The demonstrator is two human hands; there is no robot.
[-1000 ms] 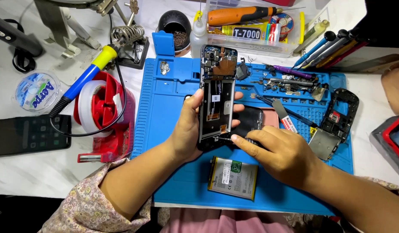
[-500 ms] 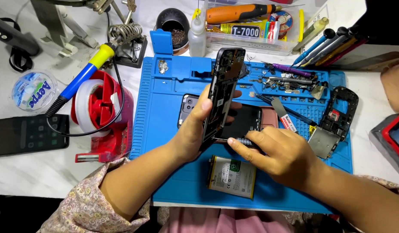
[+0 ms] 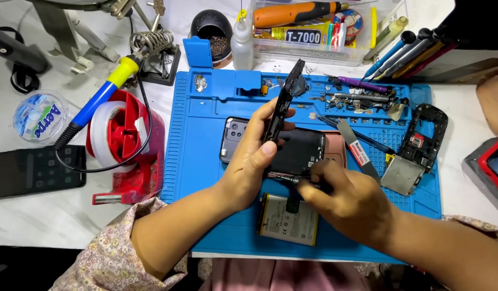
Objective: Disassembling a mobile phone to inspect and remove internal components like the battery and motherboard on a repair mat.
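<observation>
Left hand (image 3: 254, 161) grips 1 phone frame (image 3: 284, 102) edge-on at frame centre above the blue mat (image 3: 206, 161). Right hand (image 3: 346, 202) pinches a screwdriver (image 3: 284, 177). Yellow-labelled glue tube (image 3: 303, 35) lies upper centre.

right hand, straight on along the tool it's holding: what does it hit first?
The right hand points its tool tip leftward, and first in line is the left hand, near the thumb base. Depth is unclear; the tip may already touch the phone frame.

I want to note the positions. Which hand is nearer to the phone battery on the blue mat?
Right. The right hand hovers just above the battery, partly overlapping it. The left hand is farther up, holding the phone frame on edge.
</observation>
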